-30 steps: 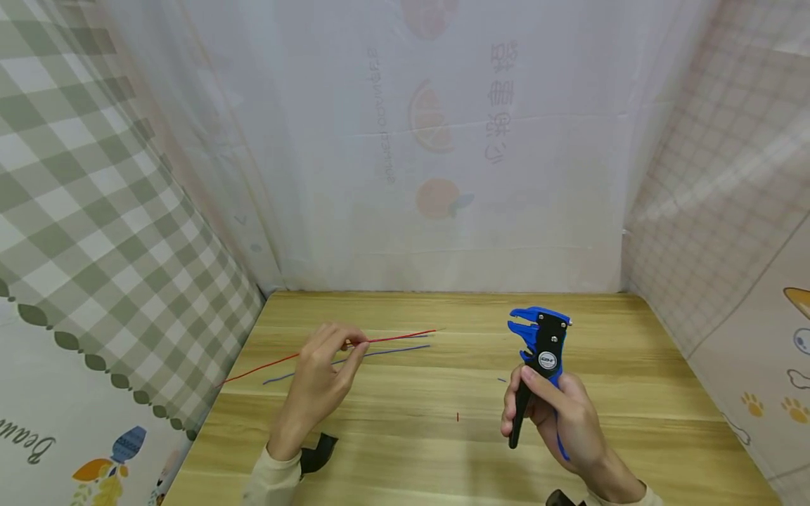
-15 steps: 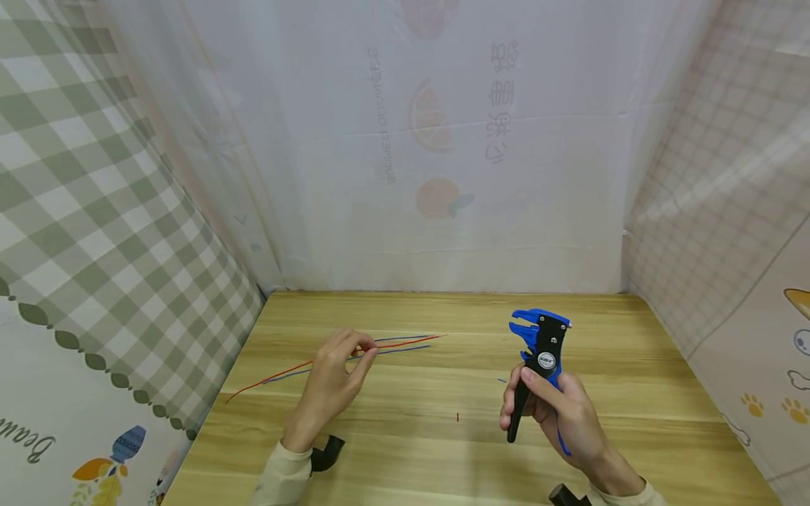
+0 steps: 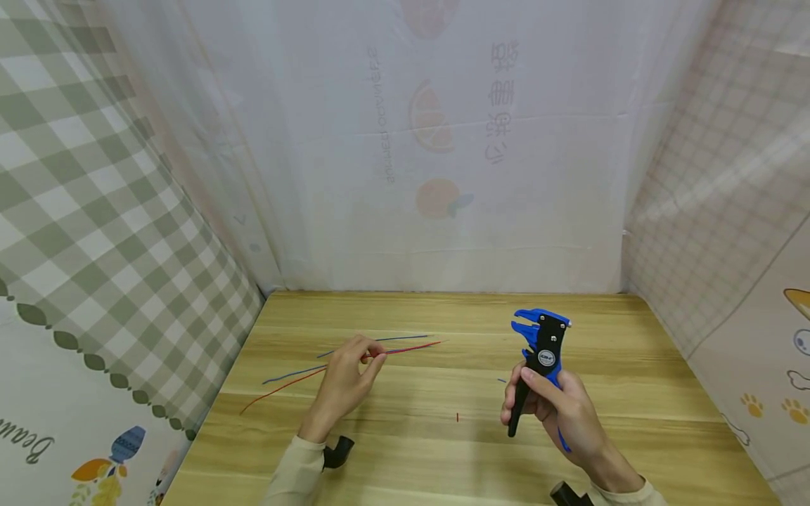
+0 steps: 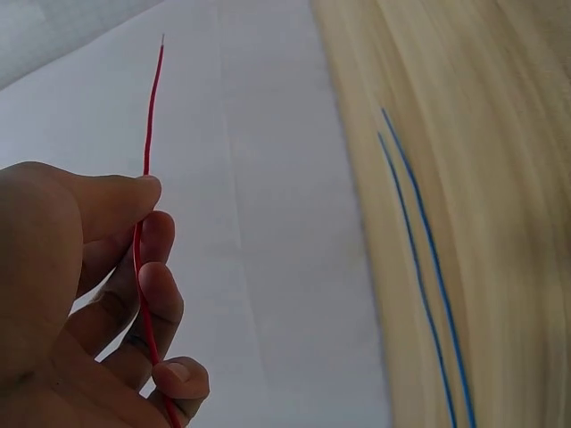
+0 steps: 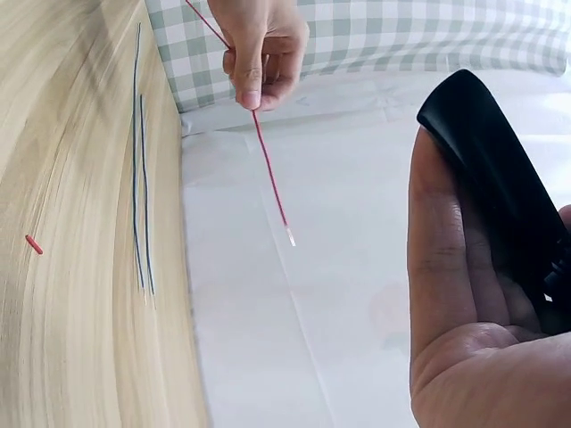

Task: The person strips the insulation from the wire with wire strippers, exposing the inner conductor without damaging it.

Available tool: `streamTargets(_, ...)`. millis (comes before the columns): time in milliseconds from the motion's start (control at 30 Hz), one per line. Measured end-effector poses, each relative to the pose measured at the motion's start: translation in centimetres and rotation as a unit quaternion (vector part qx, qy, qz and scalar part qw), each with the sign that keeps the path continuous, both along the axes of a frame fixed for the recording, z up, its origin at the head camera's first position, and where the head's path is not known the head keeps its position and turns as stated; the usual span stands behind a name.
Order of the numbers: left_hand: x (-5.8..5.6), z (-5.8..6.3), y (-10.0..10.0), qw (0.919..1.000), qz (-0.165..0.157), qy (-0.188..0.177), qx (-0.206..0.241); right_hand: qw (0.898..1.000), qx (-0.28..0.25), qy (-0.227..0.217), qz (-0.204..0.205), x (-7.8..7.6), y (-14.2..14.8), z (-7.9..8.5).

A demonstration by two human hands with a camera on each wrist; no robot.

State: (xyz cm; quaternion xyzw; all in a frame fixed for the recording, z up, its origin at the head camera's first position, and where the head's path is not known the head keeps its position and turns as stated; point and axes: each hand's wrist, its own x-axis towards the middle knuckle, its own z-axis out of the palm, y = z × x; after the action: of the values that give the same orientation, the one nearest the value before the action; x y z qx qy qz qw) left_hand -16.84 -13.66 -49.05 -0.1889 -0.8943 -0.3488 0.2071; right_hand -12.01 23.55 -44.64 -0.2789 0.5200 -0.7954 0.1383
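Observation:
Between thumb and fingertips, my left hand [image 3: 344, 379] pinches a thin red wire [image 4: 150, 125], held above the table. Its tip is bared: a short pale metal end [image 5: 291, 237] shows in the right wrist view. The wire's tail runs back past the curled fingers to the left. My right hand [image 3: 576, 422] grips a wire stripper [image 3: 549, 337] with a black body and blue jaws, which stand apart and point left with nothing between them. In the right wrist view its black handle [image 5: 486, 143] lies in the fingers. Two blue wires [image 4: 432, 254] lie on the table behind the left hand.
A short red piece of insulation [image 3: 458, 417] lies on the wooden table [image 3: 405, 457] between the hands, and a small blue piece [image 3: 501, 380] left of the stripper. White curtain [image 3: 316, 232] stands behind the table, checked cloth [image 3: 126, 211] at the left.
My left hand has moved right and a little nearer with the red wire, uncovering more of the blue wires. The right hand and stripper have barely moved.

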Motion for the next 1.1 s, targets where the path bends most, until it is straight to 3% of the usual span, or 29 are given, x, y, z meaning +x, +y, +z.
streamTargets(367,-1.2,-2.5,0.1,0.9998,-0.002,-0.018,-0.008,0.999,0.029,-0.021,-0.019,-0.4,0.5,-0.6)
streamTargets(700,-1.9,-3.6,0.2,0.9963,0.006,-0.086,-0.006,1.0,0.01,-0.013,-0.002,-1.1,1.1,-1.6)
streamTargets(1100,-3.0,-5.4,0.1,0.9955,-0.007,-0.094,-0.005,1.0,0.023,-0.012,-0.008,-2.1,2.5,-3.0)
